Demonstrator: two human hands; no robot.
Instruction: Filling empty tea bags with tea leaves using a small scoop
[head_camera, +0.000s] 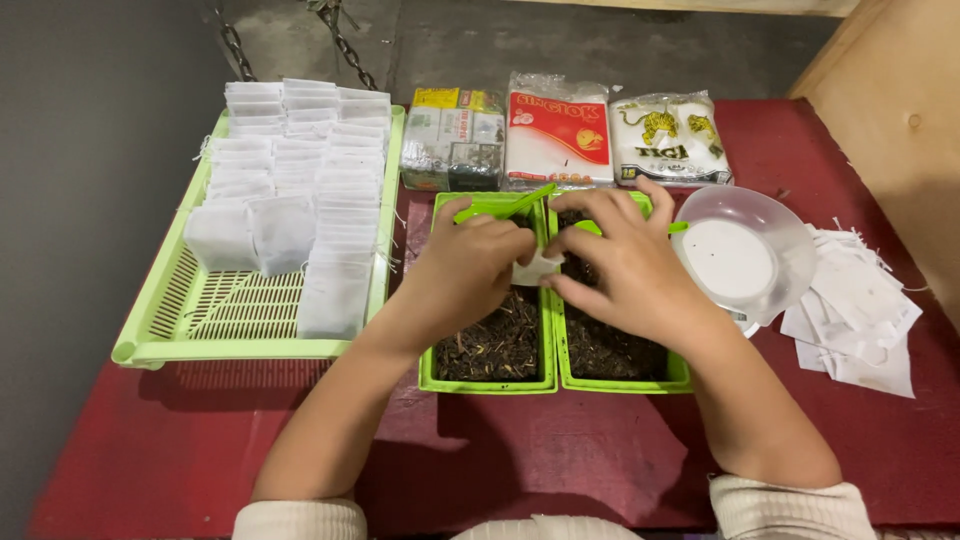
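Left hand (470, 265) and right hand (615, 265) pinch one small white filter bag (538, 268) together above two green trays (488, 382) of loose tea (spills fall back in), mid-bench, filled bags racked at left edge.

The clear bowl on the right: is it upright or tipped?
Tipped. The clear bowl leans with its opening facing the camera, one rim edge raised, beside the right hand.

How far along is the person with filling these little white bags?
Done: rows of filled white bags fill much of the green tray. In hand: left hand and right hand hold one small white bag over two green tubs of dark loose leaves. Left: empty bags piled at right.
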